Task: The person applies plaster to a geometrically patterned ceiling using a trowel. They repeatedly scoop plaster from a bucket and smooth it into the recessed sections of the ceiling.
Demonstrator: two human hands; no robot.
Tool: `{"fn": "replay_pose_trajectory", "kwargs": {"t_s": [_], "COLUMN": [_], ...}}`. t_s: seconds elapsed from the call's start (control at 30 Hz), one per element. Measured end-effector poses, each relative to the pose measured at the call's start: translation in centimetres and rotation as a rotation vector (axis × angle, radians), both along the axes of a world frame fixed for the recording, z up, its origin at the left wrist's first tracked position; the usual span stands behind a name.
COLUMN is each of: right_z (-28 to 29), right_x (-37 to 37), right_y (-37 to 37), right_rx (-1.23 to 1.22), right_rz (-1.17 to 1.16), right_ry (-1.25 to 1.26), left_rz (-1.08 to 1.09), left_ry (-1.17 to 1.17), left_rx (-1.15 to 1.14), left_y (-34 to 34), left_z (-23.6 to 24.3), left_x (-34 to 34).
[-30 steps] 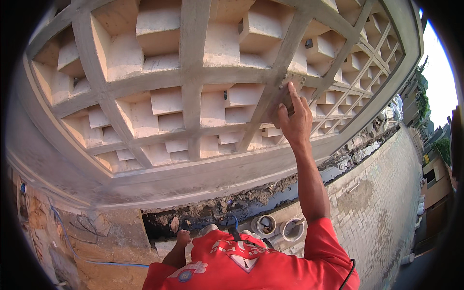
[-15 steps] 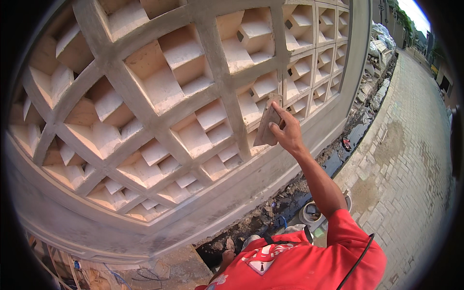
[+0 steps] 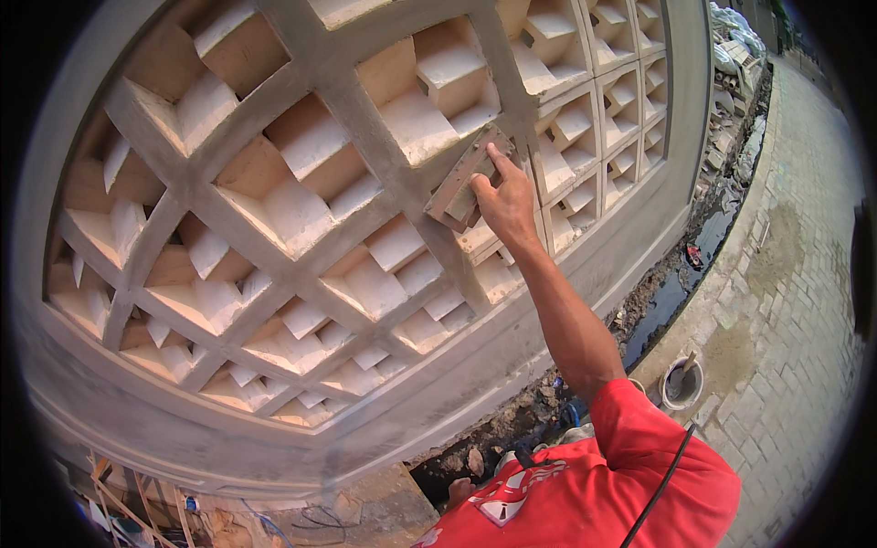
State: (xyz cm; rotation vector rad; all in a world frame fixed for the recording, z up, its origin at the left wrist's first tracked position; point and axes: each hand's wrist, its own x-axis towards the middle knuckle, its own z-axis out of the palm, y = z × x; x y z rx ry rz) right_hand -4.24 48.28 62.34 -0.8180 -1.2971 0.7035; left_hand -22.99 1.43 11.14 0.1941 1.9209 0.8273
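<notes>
My right hand is closed round a plastering trowel, a flat, mortar-smeared rectangular blade. Its face lies against a grey mortar strip where two ribs of the openwork block wall meet. The index finger stretches along the tool's back and the thumb presses beside it. Pale, angled blocks sit recessed between the smooth grey ribs. Down by my red shirt, only a small part of my left hand shows; its fingers cannot be made out.
A white bucket with grey mix and a tool handle stands on the paving at right. A wet drainage ditch with rubble runs along the wall's foot. Wooden sticks and cables lie at lower left. Rubble and sacks are piled far right.
My right hand has moved the trowel up and left along the wall, from a lower rib to a junction higher up. The view has shifted, and the bucket now shows more fully.
</notes>
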Motion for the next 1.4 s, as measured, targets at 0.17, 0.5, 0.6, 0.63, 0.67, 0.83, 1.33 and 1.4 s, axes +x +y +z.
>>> {"fn": "replay_pose_trajectory", "kwargs": {"t_s": [0.17, 0.5, 0.6, 0.63, 0.67, 0.83, 1.33, 1.4], "right_z": [-2.0, 0.5, -0.9, -0.9, -1.7, -2.1, -2.0, 1.0], "right_x": [-0.9, 1.0, -4.3, -4.9, -4.5, -0.4, -1.4, 1.2], "right_y": [-5.6, 0.5, -4.6, -6.5, -7.6, -5.8, -8.3, -7.4], "right_rx": [0.020, 0.017, -0.043, -0.087, -0.049, 0.087, 0.176, 0.179], "right_rz": [0.171, -0.109, 0.014, 0.097, 0.155, 0.044, 0.057, -0.096], "right_ry": [-0.191, -0.084, -0.131, -0.177, -0.225, -0.178, -0.368, -0.444], "left_rz": [0.053, 0.112, -0.118, -0.129, -0.240, -0.142, -0.750, -0.424], "left_ry": [-0.007, -0.061, 0.132, 0.158, 0.209, 0.085, 0.735, 0.434], "left_rx": [-0.023, -0.043, -0.009, -0.020, 0.048, 0.130, 0.319, 0.296], "left_y": [-0.6, 1.1, -1.8, -4.3, -3.9, 1.4, -4.3, -3.8], "left_z": [0.5, 2.4, -0.7, -3.2, -4.3, 1.1, -6.3, -5.0], "left_x": [0.0, -0.7, -2.4, -3.6, -3.4, -3.3, -3.8, -3.4]}}
